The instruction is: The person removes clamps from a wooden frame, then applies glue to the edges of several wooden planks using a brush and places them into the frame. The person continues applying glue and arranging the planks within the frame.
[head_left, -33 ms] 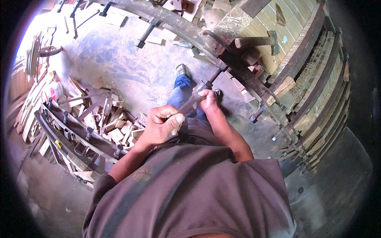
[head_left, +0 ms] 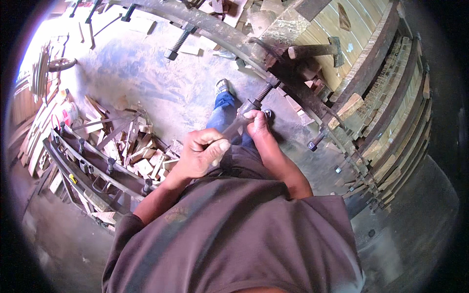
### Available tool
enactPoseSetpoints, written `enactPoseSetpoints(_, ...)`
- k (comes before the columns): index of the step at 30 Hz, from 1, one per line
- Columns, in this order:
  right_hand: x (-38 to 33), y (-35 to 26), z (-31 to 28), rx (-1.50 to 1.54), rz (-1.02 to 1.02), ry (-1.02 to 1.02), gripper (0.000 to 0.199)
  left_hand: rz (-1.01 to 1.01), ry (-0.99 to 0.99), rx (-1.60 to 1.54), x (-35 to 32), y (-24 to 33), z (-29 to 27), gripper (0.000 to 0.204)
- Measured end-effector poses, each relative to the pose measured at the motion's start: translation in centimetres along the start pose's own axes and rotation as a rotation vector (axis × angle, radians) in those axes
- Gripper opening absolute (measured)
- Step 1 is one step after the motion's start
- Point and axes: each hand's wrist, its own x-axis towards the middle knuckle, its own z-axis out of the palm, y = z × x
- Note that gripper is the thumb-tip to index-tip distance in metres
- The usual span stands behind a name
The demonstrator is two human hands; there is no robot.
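Both of my hands hold one long metal bar (head_left: 233,129) in front of my waist. My left hand (head_left: 202,152) is clenched around its near end. My right hand (head_left: 256,122) grips it farther up, close to where it meets a threaded screw (head_left: 264,91). That screw passes through a heavy dark steel clamp beam (head_left: 215,27) that presses against a panel of glued wooden strips (head_left: 349,46).
A hatchet (head_left: 320,50) lies on the wooden panel. My sandalled foot (head_left: 223,87) stands on the dusty concrete floor. A heap of wood offcuts (head_left: 132,144) and a second steel clamp frame (head_left: 90,168) lie to my left. Stacked panels (head_left: 400,122) rise at right.
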Motion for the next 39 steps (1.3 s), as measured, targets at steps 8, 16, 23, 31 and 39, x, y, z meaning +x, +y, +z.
enactPoseSetpoints(8, -6.7, -7.3, 7.3, -0.589, 0.057, 0.103, 0.044, 0.39, -0.453, 0.404, 5.1, 1.8, 5.4, 0.015)
enactPoseSetpoints(16, -21.4, -11.1, 12.4, -1.105, -0.501, -0.594, 0.035, 0.744, -0.037, 0.814, 4.3, 4.2, 7.0, 0.05)
enactPoseSetpoints(23, -24.4, -12.6, 19.2, -1.064, -0.68, -0.919, 0.022, 0.447, 0.394, 0.115, 0.0, -0.6, 9.7, 0.053)
enactPoseSetpoints(31, -21.5, -10.1, 19.7, -1.258, -0.942, -0.851, 0.032, 0.56, 0.55, -0.299, 2.3, -4.0, 7.0, 0.027)
enactPoseSetpoints(39, -23.7, -12.1, 12.5, -1.058, -0.957, -0.919, 0.027, 0.687, 0.705, 0.179, 2.6, -8.7, 12.5, 0.03)
